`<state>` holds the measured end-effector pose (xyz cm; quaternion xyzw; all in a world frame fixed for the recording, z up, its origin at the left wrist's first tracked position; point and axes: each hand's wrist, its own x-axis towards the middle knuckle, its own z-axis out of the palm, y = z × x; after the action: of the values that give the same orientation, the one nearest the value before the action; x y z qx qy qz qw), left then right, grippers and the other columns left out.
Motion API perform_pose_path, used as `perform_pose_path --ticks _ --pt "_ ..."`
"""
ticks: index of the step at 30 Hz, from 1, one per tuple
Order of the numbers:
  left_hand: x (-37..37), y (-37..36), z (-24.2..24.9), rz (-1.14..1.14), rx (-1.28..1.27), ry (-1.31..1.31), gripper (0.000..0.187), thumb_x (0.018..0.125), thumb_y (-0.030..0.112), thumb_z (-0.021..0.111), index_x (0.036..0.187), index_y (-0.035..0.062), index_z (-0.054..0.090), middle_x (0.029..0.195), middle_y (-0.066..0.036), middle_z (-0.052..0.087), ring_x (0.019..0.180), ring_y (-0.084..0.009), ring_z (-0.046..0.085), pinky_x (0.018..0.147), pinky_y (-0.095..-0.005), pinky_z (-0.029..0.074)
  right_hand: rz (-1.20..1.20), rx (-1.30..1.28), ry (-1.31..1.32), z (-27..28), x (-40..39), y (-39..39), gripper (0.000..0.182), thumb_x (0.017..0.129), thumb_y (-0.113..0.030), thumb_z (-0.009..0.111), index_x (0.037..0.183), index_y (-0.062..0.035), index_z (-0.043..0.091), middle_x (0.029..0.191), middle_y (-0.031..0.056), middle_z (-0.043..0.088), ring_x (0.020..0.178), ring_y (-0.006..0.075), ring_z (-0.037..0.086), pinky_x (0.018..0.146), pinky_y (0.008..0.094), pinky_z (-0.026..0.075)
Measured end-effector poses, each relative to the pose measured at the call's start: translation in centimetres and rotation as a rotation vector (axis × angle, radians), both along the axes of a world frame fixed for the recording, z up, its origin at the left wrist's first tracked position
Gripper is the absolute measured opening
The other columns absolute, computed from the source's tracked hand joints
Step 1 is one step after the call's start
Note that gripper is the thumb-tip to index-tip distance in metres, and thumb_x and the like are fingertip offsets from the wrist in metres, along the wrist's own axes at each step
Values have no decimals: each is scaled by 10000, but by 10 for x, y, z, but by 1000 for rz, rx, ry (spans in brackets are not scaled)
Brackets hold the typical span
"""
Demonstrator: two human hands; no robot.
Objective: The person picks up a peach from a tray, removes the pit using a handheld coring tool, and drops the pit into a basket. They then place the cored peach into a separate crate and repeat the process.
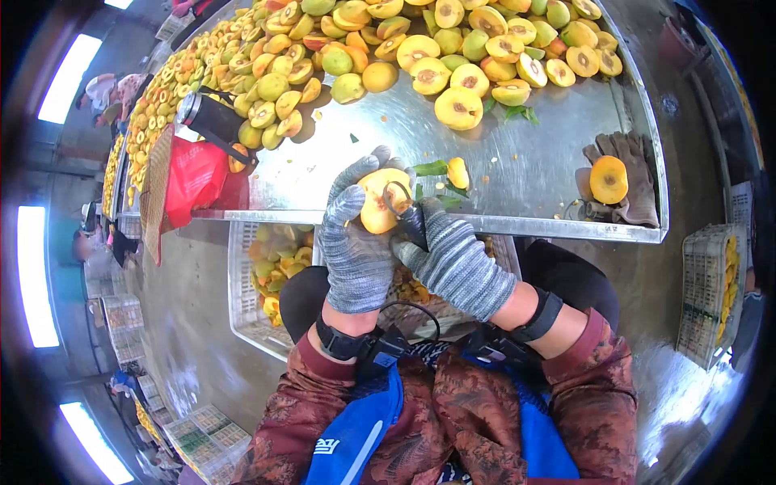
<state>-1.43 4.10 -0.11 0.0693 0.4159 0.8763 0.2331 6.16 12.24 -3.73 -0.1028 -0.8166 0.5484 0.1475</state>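
In a grey knit glove, my left hand [356, 242] grips a halved yellow peach [378, 202], its cut face turned up toward me. My right hand [461, 259], gloved alike, is wrapped round the black handle of a peach pitter [414, 223]. The pitter's curved metal loop lies against the middle of the cut face. Both hands are just over the near edge of the metal table [364, 133]. A small peach piece [458, 173] and green leaves [431, 168] lie on the metal just beyond my fingers.
Many halved peaches [459, 108] are heaped across the table's far side. To the left are a red bag [194, 178] and a black cylindrical container [212, 117]. A peach half [609, 179] rests on brown gloves [638, 190] at right. A crate [242, 311] holding peach pieces stands below the edge.
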Motion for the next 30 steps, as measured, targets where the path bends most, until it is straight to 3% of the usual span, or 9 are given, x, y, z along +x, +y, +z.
perform_pose_path --ticks 7,10,12,16,18,20,24,26,30 --pt "4 -8 -8 -23 0 -140 299 795 208 542 1011 9 491 992 -131 540 944 -249 532 841 -364 444 92 39 -73 -13 1 -5 421 683 -119 604 1049 17 446 842 206 513 770 364 519 684 405 432" --pt "7 -7 -13 21 -72 -32 294 808 222 539 1009 13 491 967 -129 546 919 -250 541 819 -366 456 132 107 -37 -8 3 -5 444 683 -95 598 1081 16 434 879 194 518 794 351 524 709 396 432" --pt "11 -5 -9 48 -136 73 292 816 220 518 1013 7 489 957 -130 547 912 -245 545 818 -367 456 165 -122 -144 2 4 -2 429 692 -75 588 1081 22 435 875 190 525 800 348 532 709 393 437" --pt "14 -8 -8 39 -218 150 297 829 222 485 1026 -1 488 960 -136 547 915 -240 545 822 -366 454 280 -206 -361 7 7 -2 468 730 -88 581 1129 35 371 961 216 542 895 340 549 740 360 458" --pt "15 -11 -9 18 -200 192 312 835 222 459 1042 -12 482 979 -146 542 917 -240 544 829 -367 450 301 -191 -367 4 11 -4 493 743 -105 585 1149 36 343 945 214 561 896 330 568 728 350 471" --pt "16 -12 -9 45 -241 182 308 831 231 466 1011 -16 503 943 -145 556 894 -232 551 804 -347 458 232 -168 -87 -8 16 -12 514 741 -105 591 1165 38 338 883 193 583 843 328 589 690 358 481" --pt "16 -21 -16 110 -339 266 289 828 241 490 934 -22 538 845 -124 580 811 -192 567 720 -304 471 298 -241 -130 5 22 -11 547 730 -113 602 1177 52 335 853 205 585 803 340 593 658 366 485" --pt "17 -25 -21 213 -515 396 272 810 212 530 942 -26 532 840 -119 579 800 -170 564 700 -298 476 300 -169 -114 7 24 -9 566 712 -142 626 1167 48 347 839 221 581 786 351 590 643 373 485" --pt "17 -27 -19 191 -487 425 220 806 146 543 937 -30 533 864 -105 571 807 -156 557 698 -296 483 280 -222 -133 6 22 -11 604 700 -174 643 1173 49 341 831 239 574 783 367 582 637 382 483"
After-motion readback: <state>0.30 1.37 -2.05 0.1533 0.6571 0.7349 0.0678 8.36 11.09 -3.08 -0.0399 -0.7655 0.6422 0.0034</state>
